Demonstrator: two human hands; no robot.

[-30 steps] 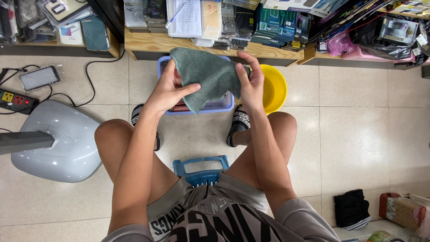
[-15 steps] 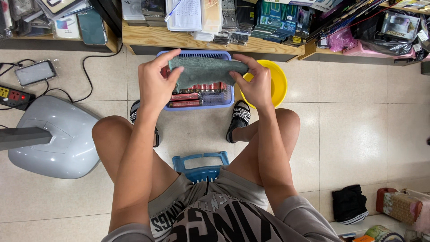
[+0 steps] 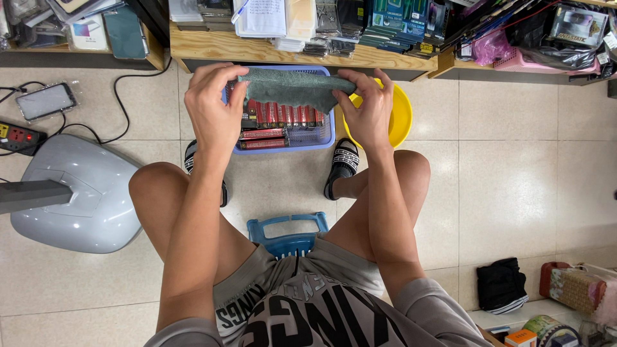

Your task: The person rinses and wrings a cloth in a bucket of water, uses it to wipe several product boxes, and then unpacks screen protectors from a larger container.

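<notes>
Cloth (image 3: 292, 88) hangs between our two hands, a grey-green piece folded into a long band and held just over the far part of the blue basket (image 3: 321, 138) on the tiled floor (image 3: 514, 193). Our left hand (image 3: 214, 112) grips its left end with the fingers curled over the top edge, and our right hand (image 3: 367, 112) pinches the right end the same way, so both hands are closed on the cloth and neither is free.

We judge that the main risk is a slack middle. The band sags a little between the grips, and if either pinch loosens, that end could drop onto the row of red packs (image 3: 283, 115) in the basket and the fold could fall open. The grip sits near the corners, so a small slip of the fingers would be enough. The yellow bowl (image 3: 402, 112) stands just beside the basket under our right hand, and a dropped right end could land partly in it. The wooden shelf (image 3: 212, 48) edge is close behind the cloth, and pushing forward might catch the fabric on it.

The long axis of the cloth runs left to right, roughly level and parallel to the shelf front and the far rim of the basket. Its ends point toward our hands, and its lower edge faces down at the packs.
</notes>
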